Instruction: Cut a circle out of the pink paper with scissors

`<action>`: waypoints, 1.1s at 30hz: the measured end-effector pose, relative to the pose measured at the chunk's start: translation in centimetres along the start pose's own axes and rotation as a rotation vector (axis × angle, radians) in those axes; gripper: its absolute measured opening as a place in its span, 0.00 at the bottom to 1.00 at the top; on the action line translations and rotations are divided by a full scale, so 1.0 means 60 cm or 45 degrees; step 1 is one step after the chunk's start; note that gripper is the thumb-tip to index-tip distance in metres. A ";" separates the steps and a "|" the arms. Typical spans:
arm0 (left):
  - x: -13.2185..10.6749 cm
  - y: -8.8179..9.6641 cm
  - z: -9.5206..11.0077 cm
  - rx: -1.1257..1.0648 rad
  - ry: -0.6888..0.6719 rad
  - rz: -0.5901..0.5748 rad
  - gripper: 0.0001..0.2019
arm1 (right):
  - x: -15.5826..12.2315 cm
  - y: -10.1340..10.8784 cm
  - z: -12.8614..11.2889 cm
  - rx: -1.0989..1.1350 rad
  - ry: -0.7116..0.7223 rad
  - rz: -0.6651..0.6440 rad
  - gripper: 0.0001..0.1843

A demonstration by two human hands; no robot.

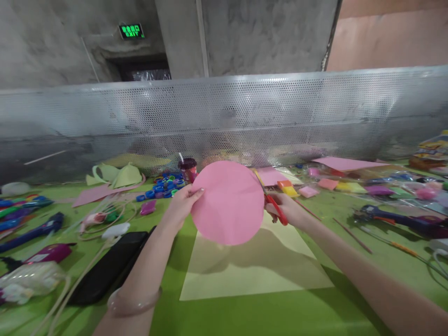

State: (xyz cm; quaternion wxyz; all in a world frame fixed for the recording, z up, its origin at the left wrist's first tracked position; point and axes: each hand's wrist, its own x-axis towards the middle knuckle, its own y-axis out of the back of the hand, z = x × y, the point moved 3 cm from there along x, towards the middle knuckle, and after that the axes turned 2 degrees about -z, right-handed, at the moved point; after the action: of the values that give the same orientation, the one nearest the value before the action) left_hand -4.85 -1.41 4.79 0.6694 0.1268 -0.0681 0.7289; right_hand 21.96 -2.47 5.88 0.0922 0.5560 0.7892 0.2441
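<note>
Held up in front of me is a round pink paper disc [227, 205]. My left hand [185, 203] pinches its left edge, thumb on the near face. At the disc's right edge my right hand [285, 207] grips red-handled scissors [278, 209], their blades pointing up and left along the rim. Part of the blades is hidden behind the paper, and I cannot tell whether they touch it. Below the disc a pale yellow sheet [252, 275] lies flat on the green table [297, 317], with shadows across it.
A black phone [108, 268] with a white cable lies left. Behind stand a dark cup with a straw [189, 169] and a heap of blue rings [163, 186]. Coloured packets [289, 189] and a dark blue glue-gun-like tool [395, 219] lie right. A perforated metal barrier [224, 116] borders the back.
</note>
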 end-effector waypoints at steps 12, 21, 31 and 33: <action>0.000 -0.002 -0.003 0.013 0.009 -0.030 0.18 | 0.005 0.001 0.007 0.013 0.026 0.000 0.02; -0.002 -0.006 0.000 0.056 0.008 -0.031 0.20 | 0.000 -0.003 -0.006 0.010 0.031 0.050 0.04; 0.000 -0.005 0.001 -0.001 -0.031 -0.011 0.17 | -0.001 -0.004 0.002 0.040 -0.003 0.007 0.11; 0.000 -0.005 0.001 -0.010 -0.030 -0.011 0.17 | -0.002 -0.003 -0.002 0.076 0.011 -0.026 0.12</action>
State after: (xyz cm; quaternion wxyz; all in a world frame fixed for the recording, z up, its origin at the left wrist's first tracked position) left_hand -4.57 -1.41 4.80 0.6721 0.1329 -0.0785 0.7242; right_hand 21.79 -2.67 5.87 0.0747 0.5492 0.8022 0.2219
